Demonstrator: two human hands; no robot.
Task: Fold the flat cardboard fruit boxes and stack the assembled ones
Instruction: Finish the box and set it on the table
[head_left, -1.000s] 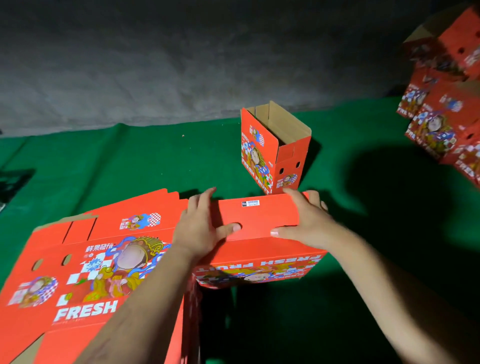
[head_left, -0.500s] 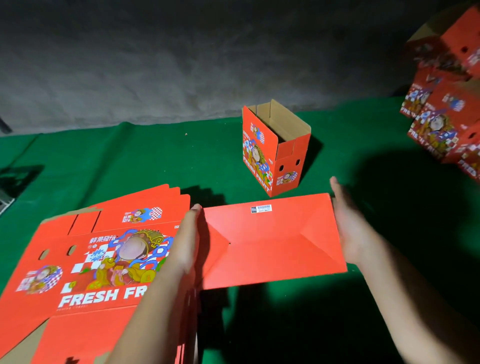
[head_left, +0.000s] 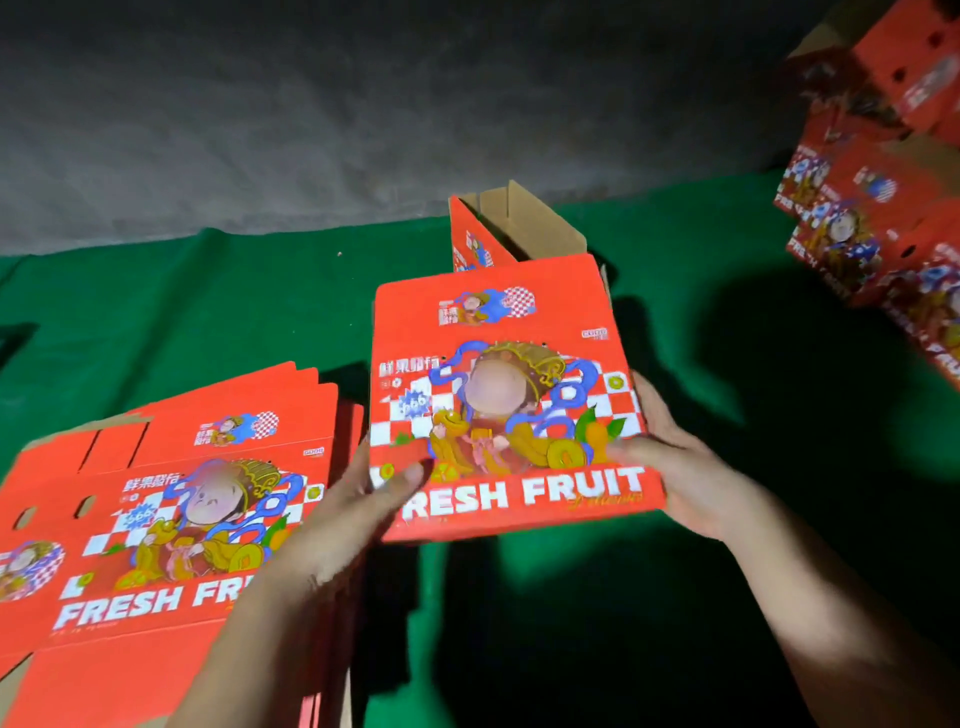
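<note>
A folded red fruit box (head_left: 498, 332) is held up in the middle of the view, its printed "FRESH FRUIT" face turned toward me. My left hand (head_left: 358, 509) grips its lower left corner, thumb on the front. My right hand (head_left: 670, 467) grips its lower right corner. A stack of flat red boxes (head_left: 171, 525) lies on the green cloth at the left. Behind the held box stands an assembled box (head_left: 514, 228) with its top open, partly hidden.
A pile of assembled red boxes (head_left: 883, 208) rises at the far right. Green cloth (head_left: 208, 301) covers the floor, with a grey wall (head_left: 363, 104) behind it. Dark shadow falls across the cloth to the right of and below my hands.
The box has been tipped from bottom-panel-up to upright, so its printed front now faces me. Both hands shifted from its sides to its lower corners.
</note>
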